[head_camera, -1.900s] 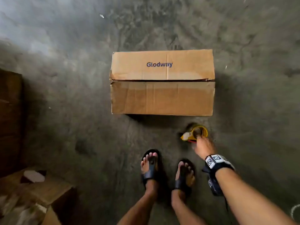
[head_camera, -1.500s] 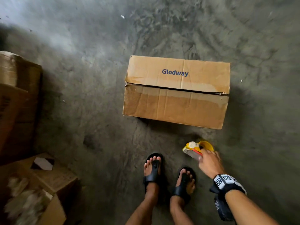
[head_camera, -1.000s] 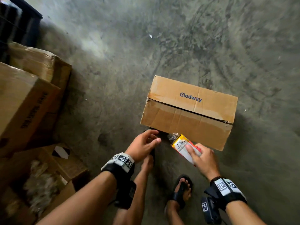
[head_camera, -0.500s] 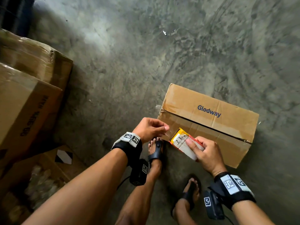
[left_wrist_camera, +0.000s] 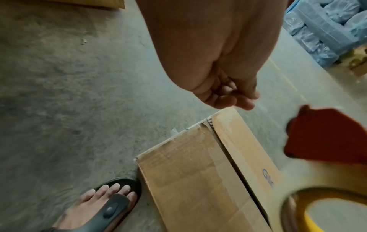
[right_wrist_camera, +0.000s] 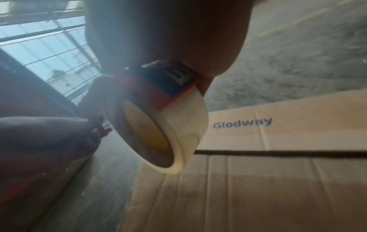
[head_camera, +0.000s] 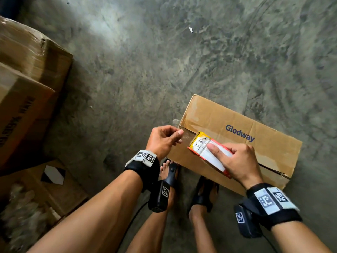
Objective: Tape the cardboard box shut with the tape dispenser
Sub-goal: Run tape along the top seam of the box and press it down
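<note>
A brown cardboard box (head_camera: 237, 125) printed "Glodway" lies on the concrete floor, its two top flaps meeting along a dark seam (right_wrist_camera: 278, 153). My right hand (head_camera: 235, 157) grips the red-and-yellow tape dispenser (head_camera: 202, 145) over the seam near the box's left end. Its pale tape roll (right_wrist_camera: 164, 135) hangs just above the cardboard. My left hand (head_camera: 175, 136) pinches the free end of the clear tape (head_camera: 187, 136) at the box's left edge. A short strip is stretched between that hand and the dispenser. In the left wrist view the curled left fingers (left_wrist_camera: 224, 94) hover over the box corner (left_wrist_camera: 228, 113).
Large cardboard boxes (head_camera: 27, 79) are stacked at the left. An open box with packing filler (head_camera: 36, 198) sits at the lower left. My feet in black sandals (head_camera: 169, 176) stand against the box's near side. Blue wrapped bundles (left_wrist_camera: 327, 31) lie farther off.
My right hand lifted the dispenser off the floor and brought it onto the box's left end. My left hand came in, pinched the tape end and drew it to the box's left edge.
</note>
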